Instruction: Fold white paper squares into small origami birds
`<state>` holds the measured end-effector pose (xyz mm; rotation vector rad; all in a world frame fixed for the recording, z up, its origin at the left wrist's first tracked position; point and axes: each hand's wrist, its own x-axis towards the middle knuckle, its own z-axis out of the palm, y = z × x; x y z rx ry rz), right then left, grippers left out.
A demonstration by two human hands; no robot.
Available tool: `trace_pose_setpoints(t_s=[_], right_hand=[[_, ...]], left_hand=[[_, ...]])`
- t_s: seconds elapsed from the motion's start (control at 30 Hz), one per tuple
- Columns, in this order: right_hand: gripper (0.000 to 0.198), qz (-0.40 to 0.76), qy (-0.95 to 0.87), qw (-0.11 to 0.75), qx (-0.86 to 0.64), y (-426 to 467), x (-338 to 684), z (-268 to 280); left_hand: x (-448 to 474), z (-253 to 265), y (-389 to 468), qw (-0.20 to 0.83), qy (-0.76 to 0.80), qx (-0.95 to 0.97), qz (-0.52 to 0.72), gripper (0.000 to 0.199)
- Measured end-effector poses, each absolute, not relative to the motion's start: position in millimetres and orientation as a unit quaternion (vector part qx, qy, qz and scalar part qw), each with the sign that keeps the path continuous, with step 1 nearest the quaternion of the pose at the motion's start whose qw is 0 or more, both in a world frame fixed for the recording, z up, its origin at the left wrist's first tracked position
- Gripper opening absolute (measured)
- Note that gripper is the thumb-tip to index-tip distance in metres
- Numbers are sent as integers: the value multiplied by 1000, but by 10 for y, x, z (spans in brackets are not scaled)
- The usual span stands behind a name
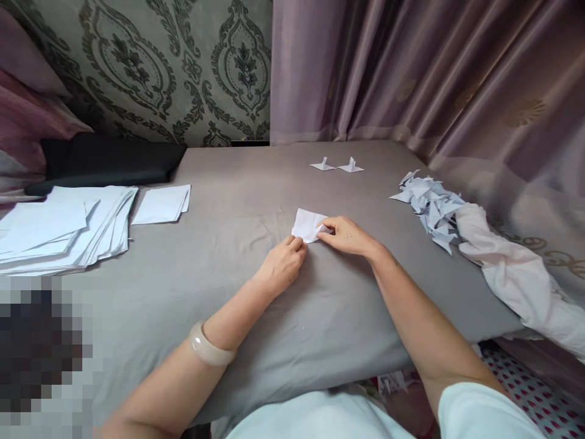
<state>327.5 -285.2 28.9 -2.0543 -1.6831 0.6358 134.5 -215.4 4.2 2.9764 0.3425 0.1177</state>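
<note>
A small creased sheet of white paper (307, 223) lies on the grey cloth between my two hands. My left hand (284, 261) has its fingers curled and pressed together at the near left corner of the sheet. On the right edge, my right hand (348, 235) pinches the paper between thumb and fingers, where a part of it looks folded up. The fingertips of the left hand are partly hidden by its own knuckles. Beyond the hands stand two folded paper figures, one on the left (323, 164) and one on the right (351, 166).
Stacks of white paper (109, 213) and a smaller pile of cut sheets (159, 205) lie at the left. A heap of folded paper pieces (432, 204) sits at the right beside a white cloth (507, 268). Black fabric (109, 160) is at the back left; curtains (388, 67) hang behind.
</note>
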Motion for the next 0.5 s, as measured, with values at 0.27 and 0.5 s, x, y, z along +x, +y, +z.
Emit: trace_pose_setpoints(t_s=[0.27,0.5], right_hand=[[20,120,-567,353,-734,-2997,3113,139],[25,26,-435,320,-841,-3105,2948,-58]], left_hand=[[1341,-78,-2091,114,147,979,80,47],[1333,-92,-2107,102,144,982,68,49]])
